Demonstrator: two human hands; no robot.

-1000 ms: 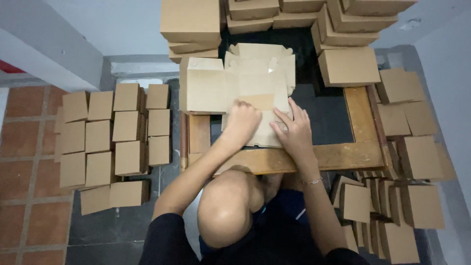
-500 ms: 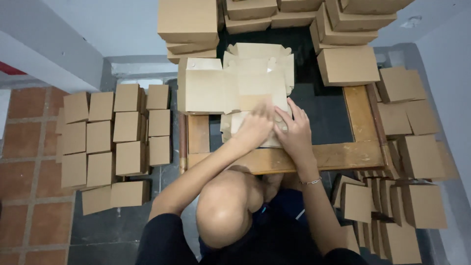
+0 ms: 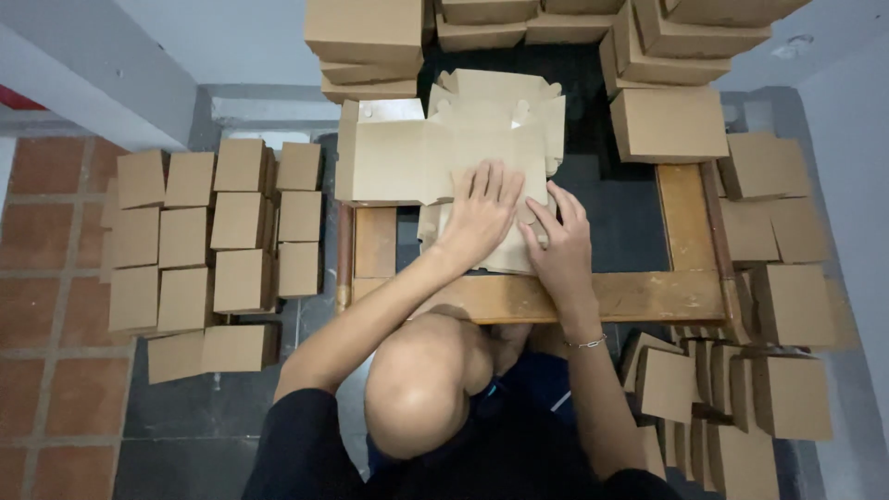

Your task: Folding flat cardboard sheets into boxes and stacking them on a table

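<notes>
Left hand (image 3: pixel 482 208) now farther onto cardboard blank (image 3: pixel 444 148)

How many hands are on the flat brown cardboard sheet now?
2: left hand flat on the flat brown cardboard sheet, right hand beside it, nearer the wooden table's front rail.

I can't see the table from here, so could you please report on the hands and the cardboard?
Left hand flat on unfolded cardboard blank. Right hand pressing the same blank beside it. Nothing in the way; folded boxes stacked around.
</notes>
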